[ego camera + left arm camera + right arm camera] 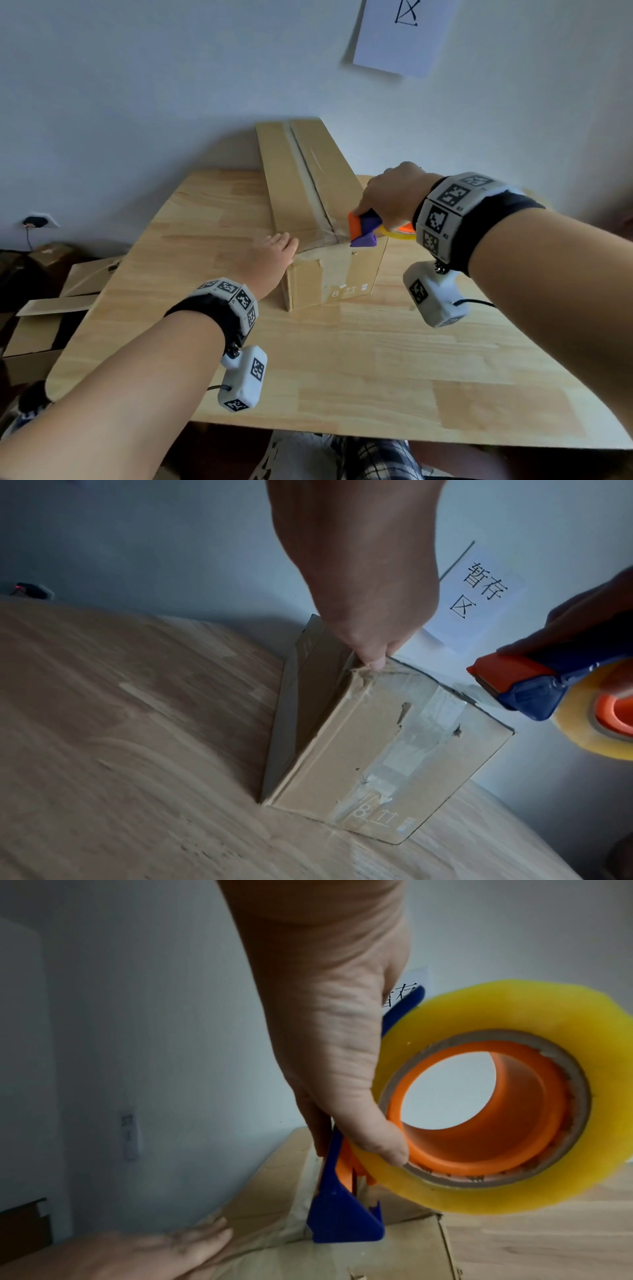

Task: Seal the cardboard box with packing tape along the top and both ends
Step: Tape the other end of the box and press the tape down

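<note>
A long cardboard box (pixel 287 178) (pixel 359 739) (pixel 267 1191) lies on the wooden table, one end towards me, clear tape running along its top seam. My left hand (pixel 274 248) (pixel 363 631) (pixel 154 1250) rests flat on the box's near top edge, fingers straight. My right hand (pixel 394 195) (pixel 342 1069) grips a blue and orange tape dispenser (pixel 363 230) (pixel 527 680) (pixel 339 1213) loaded with a yellowish tape roll (pixel 496 1099) (pixel 589 718). The dispenser's blade end sits on the box's near top edge at the seam. Old tape and tears mark the near end face.
The wooden table (pixel 359 359) spreads wide in front of the box. A paper sign (pixel 404 34) hangs on the wall behind. Flattened and open cardboard boxes (pixel 44 318) lie on the floor to the left, below a wall socket (pixel 36 221).
</note>
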